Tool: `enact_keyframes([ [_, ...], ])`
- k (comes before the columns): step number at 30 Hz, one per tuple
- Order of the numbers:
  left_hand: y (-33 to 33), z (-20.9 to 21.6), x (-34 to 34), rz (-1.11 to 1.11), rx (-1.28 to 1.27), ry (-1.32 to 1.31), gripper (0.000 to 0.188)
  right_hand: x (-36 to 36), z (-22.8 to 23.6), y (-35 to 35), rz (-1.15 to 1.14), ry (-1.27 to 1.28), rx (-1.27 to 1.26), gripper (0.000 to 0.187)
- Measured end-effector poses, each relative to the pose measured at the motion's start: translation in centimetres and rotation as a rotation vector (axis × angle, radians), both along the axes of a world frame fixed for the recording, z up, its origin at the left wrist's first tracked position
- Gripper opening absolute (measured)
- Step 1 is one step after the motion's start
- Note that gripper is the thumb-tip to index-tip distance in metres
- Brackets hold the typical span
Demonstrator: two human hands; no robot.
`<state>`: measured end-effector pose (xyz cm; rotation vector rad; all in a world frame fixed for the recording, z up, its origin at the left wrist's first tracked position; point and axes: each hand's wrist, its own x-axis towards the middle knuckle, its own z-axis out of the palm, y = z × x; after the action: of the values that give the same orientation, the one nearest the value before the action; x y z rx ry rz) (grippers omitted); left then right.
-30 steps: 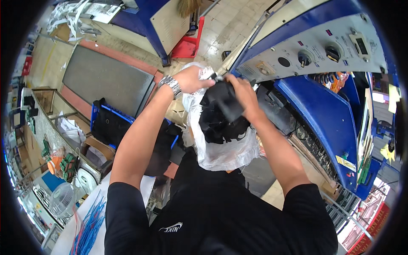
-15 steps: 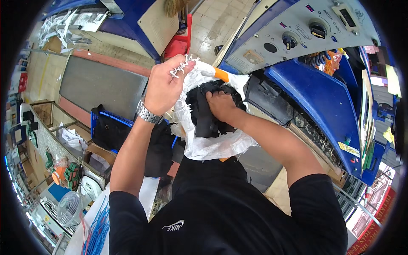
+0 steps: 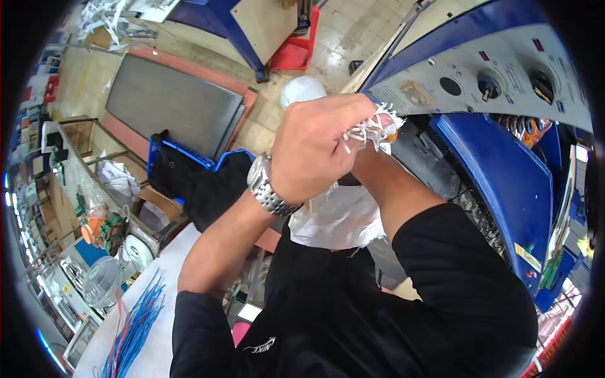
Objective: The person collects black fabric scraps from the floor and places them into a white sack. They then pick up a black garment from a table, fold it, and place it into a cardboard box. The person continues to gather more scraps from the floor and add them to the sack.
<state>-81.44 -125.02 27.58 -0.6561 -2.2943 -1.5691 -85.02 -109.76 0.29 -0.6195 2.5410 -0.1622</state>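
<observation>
Where left hand [image 3: 318,142] grips, frayed rim [image 3: 374,131], white sack [image 3: 337,220] below

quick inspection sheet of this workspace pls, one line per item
surface: white tabletop at lower left
job's things: white sack with a frayed edge; contents hidden
clutter: black cloth in a blue basket; loose paper
hands: left hand grips the sack's frayed edge; right forearm reaches behind it, right hand hidden
cables: blue and red strands on the tabletop, kind unclear
surroundings: control panel, fan, red dustpan
</observation>
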Motion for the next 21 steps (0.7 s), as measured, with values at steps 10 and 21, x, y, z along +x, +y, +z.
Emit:
enact_keyframes([
  [10,-1.9,2.3,10.3,0.283,-0.406,-0.235,0.093,3.6,7.9,5.6,0.202,0.02,-0.361,0.086],
  [21,-0.6,-8.8,20.7,0.002,-0.108,-1.139,0.057,6.0,11.0,0.0,0.379,-0.08,0.307,0.098],
])
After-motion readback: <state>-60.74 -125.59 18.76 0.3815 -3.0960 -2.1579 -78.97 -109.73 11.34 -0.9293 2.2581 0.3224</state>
